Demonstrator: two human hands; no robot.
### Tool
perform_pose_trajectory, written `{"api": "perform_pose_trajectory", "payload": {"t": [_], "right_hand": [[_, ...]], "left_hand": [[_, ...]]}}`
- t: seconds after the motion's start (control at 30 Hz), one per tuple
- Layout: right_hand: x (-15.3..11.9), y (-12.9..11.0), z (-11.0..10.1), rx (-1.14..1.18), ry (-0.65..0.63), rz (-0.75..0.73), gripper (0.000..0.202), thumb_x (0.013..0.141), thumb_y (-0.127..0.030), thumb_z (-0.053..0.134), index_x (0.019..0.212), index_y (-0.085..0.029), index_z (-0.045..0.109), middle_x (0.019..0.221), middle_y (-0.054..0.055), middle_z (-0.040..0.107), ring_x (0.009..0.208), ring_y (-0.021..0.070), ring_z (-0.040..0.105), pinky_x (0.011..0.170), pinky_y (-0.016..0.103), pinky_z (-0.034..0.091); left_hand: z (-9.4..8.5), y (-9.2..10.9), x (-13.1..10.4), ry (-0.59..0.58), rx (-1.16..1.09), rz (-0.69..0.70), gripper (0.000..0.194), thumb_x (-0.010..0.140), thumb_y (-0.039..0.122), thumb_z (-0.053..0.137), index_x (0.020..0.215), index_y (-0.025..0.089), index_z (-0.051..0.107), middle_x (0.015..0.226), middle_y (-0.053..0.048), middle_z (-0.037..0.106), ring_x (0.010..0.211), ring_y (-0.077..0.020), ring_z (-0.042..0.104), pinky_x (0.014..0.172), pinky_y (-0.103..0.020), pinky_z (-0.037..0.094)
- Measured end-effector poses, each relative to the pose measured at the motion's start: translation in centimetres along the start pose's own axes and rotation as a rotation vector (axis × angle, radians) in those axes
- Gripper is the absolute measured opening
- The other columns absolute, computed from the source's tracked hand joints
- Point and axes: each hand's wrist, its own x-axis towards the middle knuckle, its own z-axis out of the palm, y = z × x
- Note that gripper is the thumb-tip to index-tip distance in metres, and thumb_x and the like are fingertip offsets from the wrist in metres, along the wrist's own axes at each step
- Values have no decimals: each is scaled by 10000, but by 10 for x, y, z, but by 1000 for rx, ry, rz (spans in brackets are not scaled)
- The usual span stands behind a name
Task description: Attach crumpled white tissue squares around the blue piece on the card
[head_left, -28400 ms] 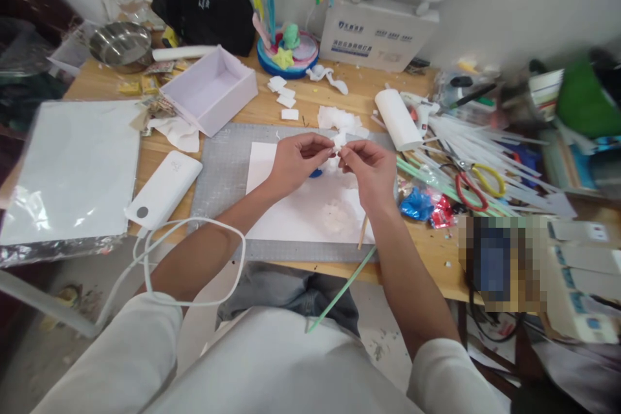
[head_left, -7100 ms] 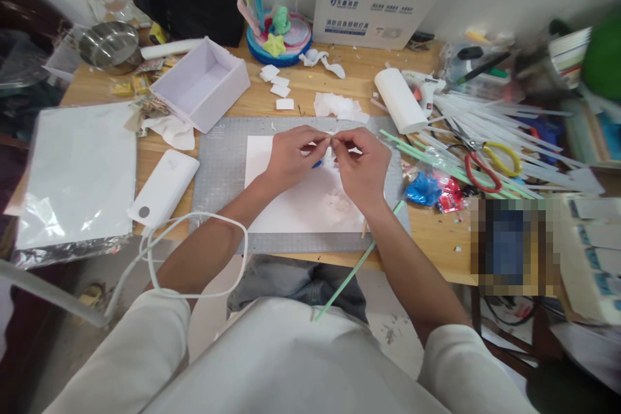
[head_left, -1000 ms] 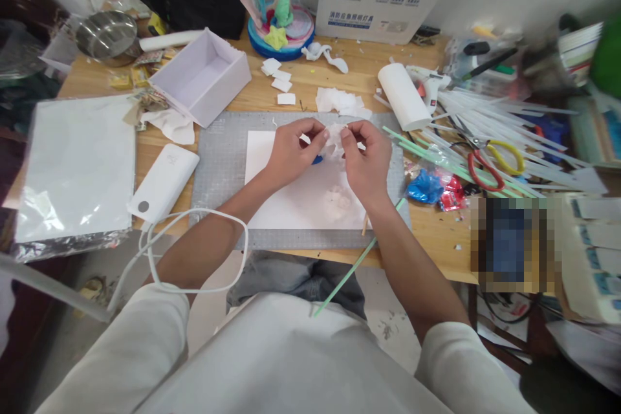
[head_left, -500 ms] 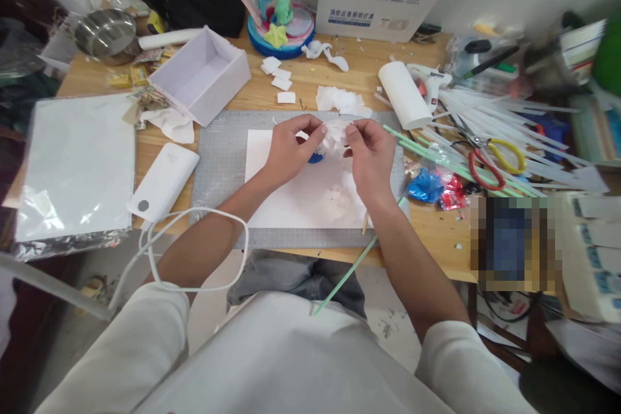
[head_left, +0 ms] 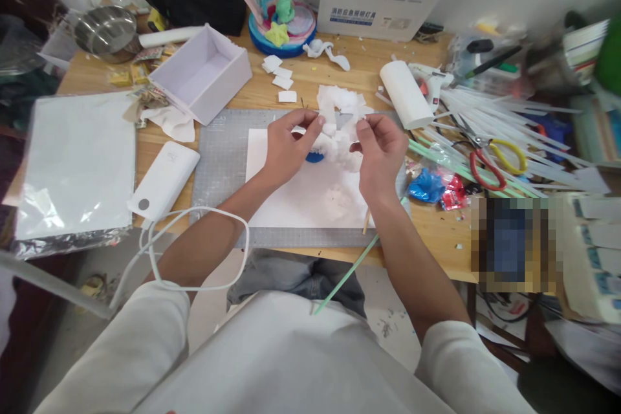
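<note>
Over the white sheet of paper (head_left: 286, 204), my left hand (head_left: 290, 145) pinches one edge of a thin, white, tissue-like piece (head_left: 345, 137). My right hand (head_left: 382, 150) grips its other edge between thumb and fingers. The piece looks ragged and spread between the hands; whether it is torn through I cannot tell. Partly behind my left fingertips lies a small blue round thing (head_left: 314, 157) with white stuff above it. A pale, fluffy pile (head_left: 339, 202) rests on the paper below. Just beyond my hands are more white scraps (head_left: 339, 97).
Under the paper lies a grey cutting mat (head_left: 218, 168). A power bank (head_left: 167, 178) with a looped white cable and an open box (head_left: 201, 74) are on the left. Scissors (head_left: 480, 142), glue sticks, blue and red packets (head_left: 427, 185) lie right. A green stick (head_left: 347, 275) overhangs the front edge.
My right hand has moved right and slightly down, away from the left. The white piece between them is stretched wider and looks more broken up. My left hand has barely shifted.
</note>
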Motion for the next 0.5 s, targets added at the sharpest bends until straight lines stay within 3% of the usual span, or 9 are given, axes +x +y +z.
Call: {"api": "perform_pose_trajectory", "payload": {"t": [0.13,0.3,0.5], "right_hand": [[-2,-8,-1,-11,-75,-25,184,898,-409,635,844,-233,644,769,-16,618,697,112,589,578,242,493],[-6,-15,0,-111,-49,-33,156,898,-367,644,852,-222,675,816,2,672,740,122,622,583,248,482],[-7,-16,1,-163,-43,-46,144,892,-358,648,857,-227,697,830,5,682,756,128,626,591,248,495]], "left_hand": [[0,2,-1,-57,-3,37,312,919,480,643,828,187,701,846,-31,715,788,-113,650,625,-206,499],[1,6,-4,-126,-61,51,375,936,514,605,800,176,694,798,-36,689,726,-109,627,596,-210,506],[1,7,-4,-110,-45,40,378,876,537,673,786,170,682,773,-34,666,737,-113,618,595,-198,507]]}}
